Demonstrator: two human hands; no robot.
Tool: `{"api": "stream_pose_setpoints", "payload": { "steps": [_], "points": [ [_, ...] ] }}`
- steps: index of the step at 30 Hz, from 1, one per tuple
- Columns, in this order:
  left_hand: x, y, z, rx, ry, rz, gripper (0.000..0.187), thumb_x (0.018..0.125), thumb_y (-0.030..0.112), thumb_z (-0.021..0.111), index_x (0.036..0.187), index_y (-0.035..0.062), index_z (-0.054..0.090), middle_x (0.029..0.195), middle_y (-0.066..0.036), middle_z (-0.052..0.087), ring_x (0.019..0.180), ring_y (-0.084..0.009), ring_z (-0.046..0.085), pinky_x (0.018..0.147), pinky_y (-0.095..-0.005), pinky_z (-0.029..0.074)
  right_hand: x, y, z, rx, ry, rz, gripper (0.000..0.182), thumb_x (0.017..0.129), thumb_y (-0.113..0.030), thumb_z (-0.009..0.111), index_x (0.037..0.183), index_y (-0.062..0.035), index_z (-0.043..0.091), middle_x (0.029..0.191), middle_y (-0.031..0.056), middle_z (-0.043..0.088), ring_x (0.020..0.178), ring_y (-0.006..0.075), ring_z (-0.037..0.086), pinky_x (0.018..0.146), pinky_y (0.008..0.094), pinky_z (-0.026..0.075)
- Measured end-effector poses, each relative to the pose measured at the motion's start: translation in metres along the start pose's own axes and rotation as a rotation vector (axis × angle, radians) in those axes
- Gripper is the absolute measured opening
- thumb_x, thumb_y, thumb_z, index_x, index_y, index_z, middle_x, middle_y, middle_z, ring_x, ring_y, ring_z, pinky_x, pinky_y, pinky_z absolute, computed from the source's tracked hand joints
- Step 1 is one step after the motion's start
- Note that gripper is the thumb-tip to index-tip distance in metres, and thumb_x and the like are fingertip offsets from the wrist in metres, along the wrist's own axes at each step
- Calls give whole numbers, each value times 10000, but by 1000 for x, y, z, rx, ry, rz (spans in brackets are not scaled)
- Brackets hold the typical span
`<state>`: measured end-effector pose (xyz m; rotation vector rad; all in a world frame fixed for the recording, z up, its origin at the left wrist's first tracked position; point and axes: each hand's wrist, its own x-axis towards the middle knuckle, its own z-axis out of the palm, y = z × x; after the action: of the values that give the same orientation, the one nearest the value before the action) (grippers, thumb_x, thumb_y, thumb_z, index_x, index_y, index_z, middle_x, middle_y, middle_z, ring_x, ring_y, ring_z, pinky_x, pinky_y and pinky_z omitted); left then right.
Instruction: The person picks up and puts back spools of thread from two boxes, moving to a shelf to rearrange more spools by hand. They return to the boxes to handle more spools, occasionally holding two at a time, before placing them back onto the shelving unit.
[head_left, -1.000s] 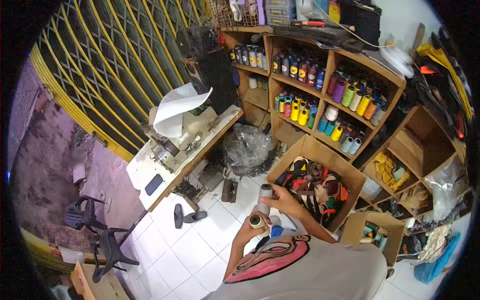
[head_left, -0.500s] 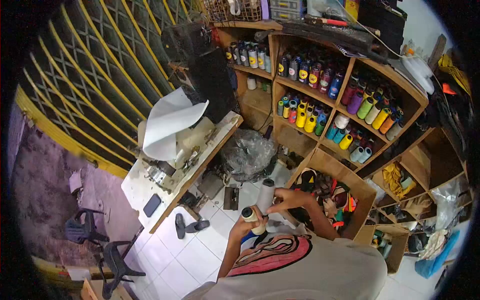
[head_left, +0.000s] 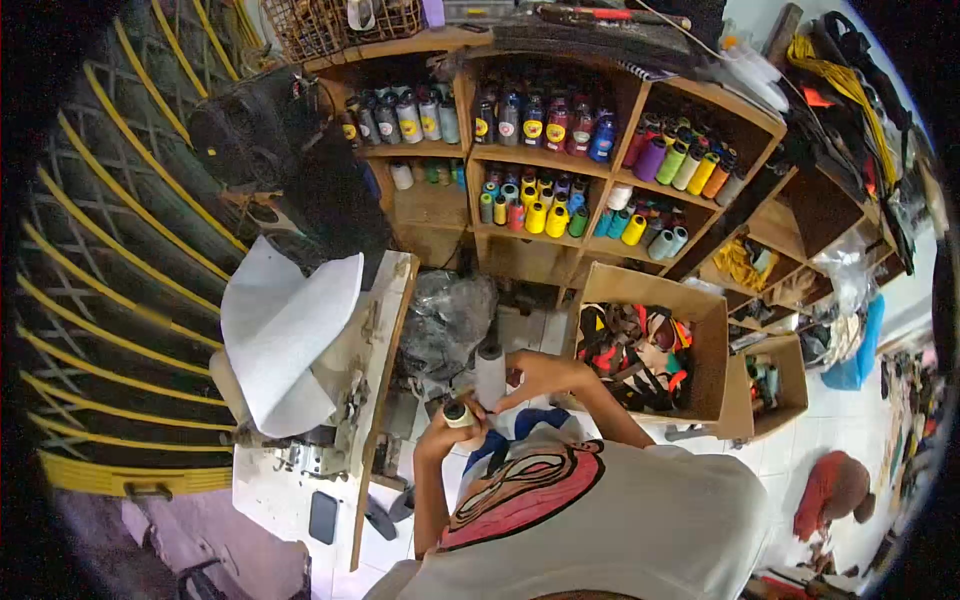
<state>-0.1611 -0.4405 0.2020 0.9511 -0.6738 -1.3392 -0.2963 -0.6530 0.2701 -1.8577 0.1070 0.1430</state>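
Two thread spools are held close together in front of the body. My left hand (head_left: 449,434) is wrapped round a cream spool (head_left: 457,412) with a dark top. Just to its right, my right hand (head_left: 528,378) grips a grey spool (head_left: 490,372) standing upright, the fingers on its right side and near its base. The hands nearly meet between the two spools. Behind them lies a crumpled clear plastic bag (head_left: 445,318).
A wooden shelf (head_left: 540,155) holds rows of coloured spools. At left is a white sewing table (head_left: 265,500) with white sheet material (head_left: 285,340) and a phone (head_left: 323,517). Cardboard boxes (head_left: 705,350) of scraps stand right; a person in red (head_left: 825,495) is at lower right.
The view has swung to the right, so shelf and table appear further left and the person in red has come into view. Both hands still hold their spools.
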Motion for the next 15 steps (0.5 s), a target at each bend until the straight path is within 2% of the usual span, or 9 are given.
{"api": "stream_pose_setpoints", "payload": {
  "steps": [2, 3, 6, 7, 10, 11, 15],
  "points": [
    [1, 5, -16, 78, 2, -89, 285, 688, 104, 750, 922, 28, 606, 880, -48, 632, 861, -158, 622, 852, -334, 465, 5, -15, -1, 1, 25, -25, 462, 734, -385, 794, 1018, -44, 667, 829, 36, 634, 721, 140, 516, 633, 300, 430],
    [3, 18, -13, 70, -12, -111, 274, 685, 92, 746, 914, 33, 608, 877, -45, 634, 859, -150, 618, 866, -330, 456, 12, 3, 5, 60, 41, -64, 451, 763, -360, 771, 1046, -30, 650, 835, 46, 632, 711, 142, 515, 619, 303, 422],
    [8, 31, -18, 95, 21, -109, 231, 684, 71, 741, 874, 45, 613, 849, -34, 635, 850, -142, 609, 920, -334, 426, 36, 12, 7, -144, -98, 153, 517, 769, -340, 774, 1149, -28, 615, 1011, 90, 680, 913, 173, 615, 783, 312, 495],
    [9, 31, -22, 110, 43, -98, 215, 685, 67, 740, 859, 49, 615, 836, -30, 635, 846, -142, 607, 940, -338, 416, 40, 4, 10, -52, -28, 54, 499, 776, -333, 766, 1139, -25, 617, 966, 77, 674, 838, 160, 596, 716, 309, 481],
    [12, 27, -41, 175, 168, -6, 180, 683, 76, 736, 815, 56, 615, 827, -31, 635, 824, -146, 599, 970, -354, 394, 62, 13, 15, 1, 34, -8, 479, 792, -318, 754, 1142, -24, 608, 897, 44, 643, 755, 134, 536, 659, 300, 443],
    [15, 21, -53, 268, 159, 48, 171, 668, 83, 739, 782, 65, 613, 821, -31, 637, 817, -143, 587, 984, -347, 372, 70, 13, 15, 129, 18, -53, 453, 803, -289, 746, 1136, -23, 593, 870, 18, 605, 735, 115, 479, 653, 281, 415],
    [21, 43, -67, 328, 230, 79, 170, 645, 81, 723, 767, 65, 605, 809, -40, 625, 868, -154, 573, 904, -327, 404, 107, 30, 12, 154, 16, -87, 441, 809, -286, 752, 1111, -19, 574, 833, -2, 553, 748, 112, 461, 662, 278, 407]
  ]
}}
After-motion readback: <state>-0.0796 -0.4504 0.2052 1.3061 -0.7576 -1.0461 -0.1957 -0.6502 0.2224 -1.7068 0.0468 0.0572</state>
